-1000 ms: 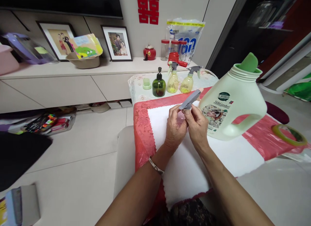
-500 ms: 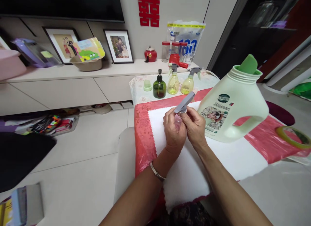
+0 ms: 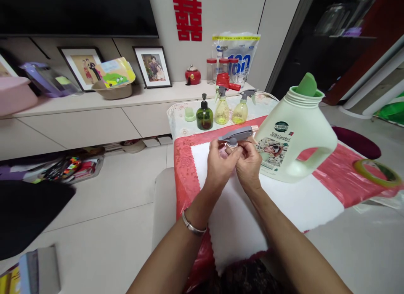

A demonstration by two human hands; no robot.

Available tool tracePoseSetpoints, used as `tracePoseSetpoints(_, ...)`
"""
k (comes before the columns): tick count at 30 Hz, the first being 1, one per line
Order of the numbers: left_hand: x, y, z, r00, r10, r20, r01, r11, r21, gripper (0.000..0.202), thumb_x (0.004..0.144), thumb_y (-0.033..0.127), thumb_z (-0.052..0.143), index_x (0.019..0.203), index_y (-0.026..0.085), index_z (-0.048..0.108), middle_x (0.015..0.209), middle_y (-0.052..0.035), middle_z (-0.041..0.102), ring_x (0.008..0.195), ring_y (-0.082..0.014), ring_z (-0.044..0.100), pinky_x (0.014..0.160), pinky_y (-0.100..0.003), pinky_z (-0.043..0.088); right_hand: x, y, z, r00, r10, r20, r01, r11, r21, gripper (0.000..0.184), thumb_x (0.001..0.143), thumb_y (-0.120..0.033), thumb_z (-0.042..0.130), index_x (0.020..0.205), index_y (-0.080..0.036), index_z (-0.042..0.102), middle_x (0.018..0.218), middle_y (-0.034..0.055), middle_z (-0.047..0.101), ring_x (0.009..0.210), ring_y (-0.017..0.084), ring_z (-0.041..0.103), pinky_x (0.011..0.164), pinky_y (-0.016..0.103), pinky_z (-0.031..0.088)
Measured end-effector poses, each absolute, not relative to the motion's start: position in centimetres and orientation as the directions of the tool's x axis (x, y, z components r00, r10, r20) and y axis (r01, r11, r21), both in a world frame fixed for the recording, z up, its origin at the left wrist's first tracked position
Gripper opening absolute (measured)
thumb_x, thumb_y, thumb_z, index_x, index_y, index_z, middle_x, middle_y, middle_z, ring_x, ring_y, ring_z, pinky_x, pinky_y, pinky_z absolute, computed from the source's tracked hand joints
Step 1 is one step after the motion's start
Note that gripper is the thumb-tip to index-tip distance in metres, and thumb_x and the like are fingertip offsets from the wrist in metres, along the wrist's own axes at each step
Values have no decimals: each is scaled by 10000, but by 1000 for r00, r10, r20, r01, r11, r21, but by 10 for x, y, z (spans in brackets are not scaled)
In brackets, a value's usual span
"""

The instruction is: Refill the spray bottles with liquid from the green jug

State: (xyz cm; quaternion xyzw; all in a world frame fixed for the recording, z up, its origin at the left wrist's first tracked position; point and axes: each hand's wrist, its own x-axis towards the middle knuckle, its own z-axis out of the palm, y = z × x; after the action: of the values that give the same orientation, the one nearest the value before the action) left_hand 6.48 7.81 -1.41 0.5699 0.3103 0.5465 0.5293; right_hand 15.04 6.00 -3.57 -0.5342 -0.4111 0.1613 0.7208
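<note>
Both my hands meet over a white cloth (image 3: 240, 226) on the table. My left hand (image 3: 219, 167) wraps round a small pink spray bottle (image 3: 224, 151), mostly hidden by the fingers. My right hand (image 3: 248, 163) pinches the collar under its grey trigger spray head (image 3: 237, 134), which lies level and points right. Just to the right stands a large pale green detergent jug (image 3: 295, 136), uncapped, with a green funnel (image 3: 305, 85) in its mouth.
A red tablecloth (image 3: 184, 167) lies under the white cloth. At the table's far end stand a dark green pump bottle (image 3: 204, 115), two yellow spray bottles (image 3: 231, 108) and a small green cap (image 3: 190, 114). A tape roll (image 3: 375, 173) lies right. A low cabinet (image 3: 88, 117) runs along the wall.
The grey spray head has turned from tilted up to level and sunk onto the bottle's neck. Both hands moved slightly away from me and the view shifted a little.
</note>
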Motion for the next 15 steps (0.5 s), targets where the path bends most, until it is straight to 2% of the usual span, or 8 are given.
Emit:
tracePoseSetpoints(2,66,81,-6,224,946,235,-223,-185,957,388,730,290,813,1026,195,581,1037,-74,689,986,-221,673,913,-386,539,149,60,-38,619,661,425,213,380,-900,294,713,-351,742,915,-190,602,956,63,697,899,203,677,847,376,569)
tracePoseSetpoints(5,67,84,1,204,959,194,-170,-161,972,374,695,273,839,971,184,601,958,-62,698,895,-204,673,844,-364,541,147,60,-42,625,644,442,233,386,-893,288,742,-334,692,975,-190,601,993,67,693,953,204,673,894,381,557)
tracePoseSetpoints(9,63,87,4,200,956,214,-116,-194,974,303,695,233,814,947,175,655,948,-56,720,902,-200,681,862,-352,531,147,61,-48,621,635,460,258,389,-884,336,751,-307,682,1060,-195,612,1067,67,694,1019,207,663,965,396,531)
tracePoseSetpoints(15,54,95,5,263,929,259,-58,-253,966,250,696,269,821,890,174,695,952,-58,721,941,-212,691,878,-341,520,149,62,-59,632,633,447,236,392,-889,436,733,-353,753,1113,-192,611,1170,104,683,1119,250,646,1048,459,498)
